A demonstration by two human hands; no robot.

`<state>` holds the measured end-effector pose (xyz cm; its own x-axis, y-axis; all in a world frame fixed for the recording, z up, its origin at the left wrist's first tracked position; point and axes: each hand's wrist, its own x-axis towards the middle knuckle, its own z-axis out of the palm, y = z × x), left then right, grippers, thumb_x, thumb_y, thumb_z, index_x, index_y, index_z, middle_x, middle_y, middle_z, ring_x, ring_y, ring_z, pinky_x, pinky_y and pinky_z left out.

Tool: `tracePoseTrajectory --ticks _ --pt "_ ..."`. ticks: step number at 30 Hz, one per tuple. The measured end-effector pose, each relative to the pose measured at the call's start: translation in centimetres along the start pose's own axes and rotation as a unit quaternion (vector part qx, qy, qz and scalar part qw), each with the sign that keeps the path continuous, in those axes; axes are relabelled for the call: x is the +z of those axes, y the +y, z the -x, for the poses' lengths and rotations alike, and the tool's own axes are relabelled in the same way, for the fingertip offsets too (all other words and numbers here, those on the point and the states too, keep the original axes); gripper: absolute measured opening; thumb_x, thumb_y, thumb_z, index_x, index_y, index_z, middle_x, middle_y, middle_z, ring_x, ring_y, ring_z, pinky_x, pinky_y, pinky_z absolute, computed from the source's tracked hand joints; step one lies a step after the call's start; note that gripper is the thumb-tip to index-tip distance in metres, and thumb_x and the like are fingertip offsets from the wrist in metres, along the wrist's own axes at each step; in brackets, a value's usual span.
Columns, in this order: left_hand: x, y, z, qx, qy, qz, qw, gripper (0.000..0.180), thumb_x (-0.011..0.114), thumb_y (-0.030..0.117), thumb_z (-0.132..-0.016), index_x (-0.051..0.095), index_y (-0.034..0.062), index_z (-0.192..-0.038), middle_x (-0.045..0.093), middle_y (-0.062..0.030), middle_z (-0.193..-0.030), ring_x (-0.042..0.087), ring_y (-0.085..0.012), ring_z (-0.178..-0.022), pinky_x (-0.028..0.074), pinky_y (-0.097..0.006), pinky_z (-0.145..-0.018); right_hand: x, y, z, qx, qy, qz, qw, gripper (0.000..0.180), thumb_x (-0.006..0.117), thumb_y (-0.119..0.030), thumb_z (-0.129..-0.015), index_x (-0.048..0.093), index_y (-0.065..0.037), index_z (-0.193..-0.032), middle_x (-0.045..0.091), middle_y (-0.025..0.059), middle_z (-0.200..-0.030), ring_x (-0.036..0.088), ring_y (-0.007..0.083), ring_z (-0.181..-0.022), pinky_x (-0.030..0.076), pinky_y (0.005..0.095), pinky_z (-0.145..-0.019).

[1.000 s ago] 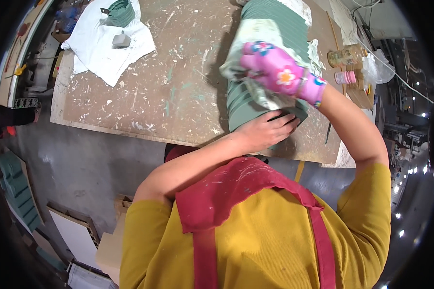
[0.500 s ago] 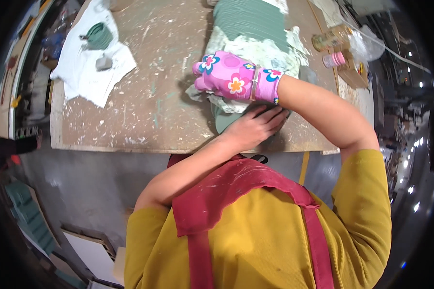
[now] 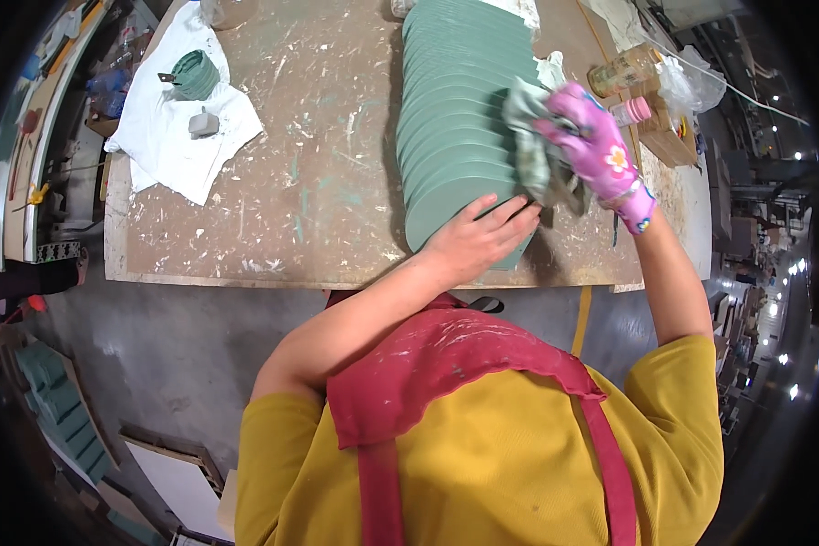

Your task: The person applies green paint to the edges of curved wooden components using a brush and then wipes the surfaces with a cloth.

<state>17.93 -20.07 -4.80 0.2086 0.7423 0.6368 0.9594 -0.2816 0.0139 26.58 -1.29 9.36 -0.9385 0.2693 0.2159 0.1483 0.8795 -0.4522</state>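
Note:
A long row of green round-ended boards (image 3: 464,118), overlapping like shingles, runs away from me along the table. My bare left hand (image 3: 482,238) lies over the near end of the row, fingers stretched out flat against the closest board. In a pink flowered glove, my right hand (image 3: 591,136) is closed around a crumpled, green-stained rag (image 3: 530,136). The rag hangs at the right edge of the boards, its lower end just above my left fingertips.
On the left, a white cloth (image 3: 177,146) holds a green-coated cup (image 3: 194,75) with a handle or brush in it and a small grey block (image 3: 203,122). A jar (image 3: 623,73), a pink-capped bottle (image 3: 631,111) and a cardboard box (image 3: 669,136) stand at the right.
My right hand has swung right and away from me, drawing the rag off the boards and uncovering their near part. My left hand stays at the near end.

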Motion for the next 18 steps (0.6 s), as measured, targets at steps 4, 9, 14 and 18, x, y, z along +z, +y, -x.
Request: tracePoseTrajectory --ticks 4,9,14,18 --pt "1.8 0.5 1.2 0.055 -0.102 0.084 0.990 0.049 0.049 0.017 -0.082 0.053 0.0142 -0.131 0.039 -0.0031 -0.144 0.041 -0.0213 -0.129 0.035 -0.032 -0.107 8.0 -5.4 -3.1 -0.023 -0.111 -0.101 0.988 0.028 0.068 -0.017 -0.072 0.060 -0.012 -0.098 0.056 0.0105 -0.099 0.059 0.0277 -0.090 0.049 0.0388 -0.079" --pt "0.4 -0.1 0.6 0.029 -0.047 0.104 0.993 0.042 0.053 0.021 -0.085 0.057 0.0173 -0.126 0.047 -0.0013 -0.136 0.037 -0.0174 -0.133 0.027 -0.039 -0.110 4.5 -2.3 3.1 -0.015 0.024 0.047 0.999 0.018 0.065 -0.007 -0.074 0.060 -0.005 -0.091 0.055 0.0125 -0.095 0.058 0.0329 -0.090 0.047 0.0416 -0.080" --pt "-0.6 -0.6 -0.3 0.061 -0.041 0.071 0.995 0.041 0.057 0.026 -0.084 0.056 0.0180 -0.125 0.047 0.0005 -0.136 0.040 -0.0166 -0.129 0.024 -0.040 -0.109 0.3 0.3 7.7 0.141 0.042 -0.023 0.989 0.020 0.058 -0.008 -0.081 0.056 0.000 -0.099 0.056 0.0151 -0.097 0.058 0.0306 -0.089 0.047 0.0379 -0.077" --pt "-1.3 -1.1 -0.2 0.066 -0.101 0.066 0.990 0.053 0.061 0.028 -0.082 0.050 0.0152 -0.132 0.042 0.0000 -0.142 0.037 -0.0166 -0.132 0.023 -0.041 -0.109 -0.2 -4.6 3.2 0.221 0.096 0.064 0.968 0.027 0.062 -0.020 -0.084 0.059 -0.002 -0.103 0.059 0.0137 -0.099 0.058 0.0298 -0.090 0.047 0.0374 -0.080"
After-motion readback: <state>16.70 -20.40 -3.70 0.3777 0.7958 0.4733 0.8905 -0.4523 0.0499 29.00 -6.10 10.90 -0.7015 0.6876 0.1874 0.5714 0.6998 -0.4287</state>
